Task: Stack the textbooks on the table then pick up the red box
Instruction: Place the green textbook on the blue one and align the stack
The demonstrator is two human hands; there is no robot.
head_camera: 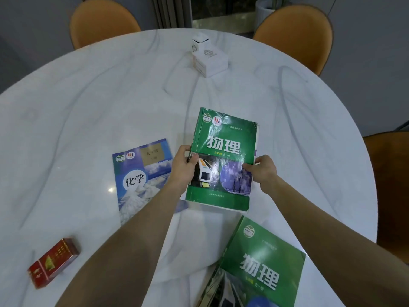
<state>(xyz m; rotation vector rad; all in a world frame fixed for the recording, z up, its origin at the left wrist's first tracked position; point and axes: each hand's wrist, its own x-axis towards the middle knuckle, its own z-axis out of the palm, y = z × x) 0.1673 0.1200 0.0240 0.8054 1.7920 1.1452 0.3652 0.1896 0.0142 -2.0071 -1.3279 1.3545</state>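
A thick green textbook is held over the middle of the white marble table. My left hand grips its left edge and my right hand grips its right edge. To its left a blue textbook lies flat, partly hidden by my left forearm. A second green textbook lies near the table's front edge at the right. The red box lies at the front left, apart from both hands.
Two white boxes stand at the far middle of the table. Orange chairs stand around the far side, with another chair at the right edge.
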